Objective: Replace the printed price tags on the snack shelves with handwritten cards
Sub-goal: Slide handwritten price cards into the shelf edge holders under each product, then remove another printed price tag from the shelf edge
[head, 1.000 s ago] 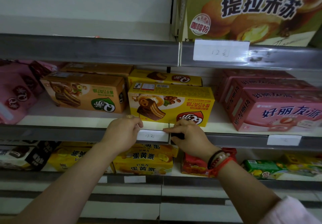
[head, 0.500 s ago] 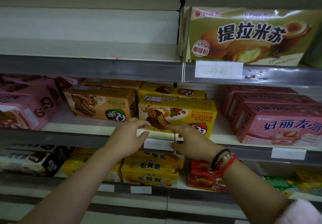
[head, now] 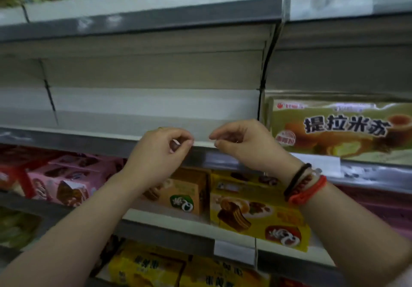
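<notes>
My left hand (head: 160, 150) and my right hand (head: 245, 146) are raised side by side at the grey price rail (head: 89, 144) of the bare upper shelf. Both have curled fingers, and each thumb and forefinger pinches at the rail's top edge, a small gap apart. A small pale bit shows inside the left hand's fingers, too blurred to name. One shelf down, a white card (head: 234, 250) sits in the rail below the yellow cake box (head: 256, 215). Another white card (head: 316, 164) sits in the rail under the green tiramisu box (head: 338, 128).
Orange box (head: 185, 195) and pink boxes (head: 66, 182) stand on the shelf under my forearms. More yellow boxes (head: 156, 269) fill the lowest shelf. A white label (head: 330, 5) sits in the top right rail. The shelf behind my hands holds no goods.
Both hands left the lower rail, where the white card stays, and rose to the rail one shelf higher. The view tilted upward with them.
</notes>
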The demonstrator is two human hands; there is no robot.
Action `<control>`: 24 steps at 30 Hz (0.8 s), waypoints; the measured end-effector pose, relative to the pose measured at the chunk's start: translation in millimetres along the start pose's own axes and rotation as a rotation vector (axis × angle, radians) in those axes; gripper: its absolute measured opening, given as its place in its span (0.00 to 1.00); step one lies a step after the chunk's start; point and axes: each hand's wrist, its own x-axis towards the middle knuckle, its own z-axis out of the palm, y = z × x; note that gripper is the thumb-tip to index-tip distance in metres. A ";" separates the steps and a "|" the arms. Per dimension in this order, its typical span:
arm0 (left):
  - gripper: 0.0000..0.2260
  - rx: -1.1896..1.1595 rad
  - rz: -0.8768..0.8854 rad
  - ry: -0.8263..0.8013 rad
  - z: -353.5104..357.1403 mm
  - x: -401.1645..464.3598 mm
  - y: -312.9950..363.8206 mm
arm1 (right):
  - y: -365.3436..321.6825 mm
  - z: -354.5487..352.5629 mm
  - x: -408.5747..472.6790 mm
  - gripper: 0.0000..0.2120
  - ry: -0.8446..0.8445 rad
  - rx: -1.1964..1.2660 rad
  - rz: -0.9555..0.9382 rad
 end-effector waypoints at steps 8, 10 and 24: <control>0.11 0.102 -0.287 -0.057 -21.7 52.6 -43.0 | 10.0 16.4 68.8 0.09 -0.101 -0.163 0.098; 0.12 0.098 -0.369 -0.103 -22.4 58.6 -53.4 | 12.5 27.0 77.9 0.11 -0.116 -0.167 0.117; 0.28 0.265 -0.473 -0.404 -4.1 77.1 -64.8 | 19.8 57.6 97.0 0.20 -0.263 -0.269 0.121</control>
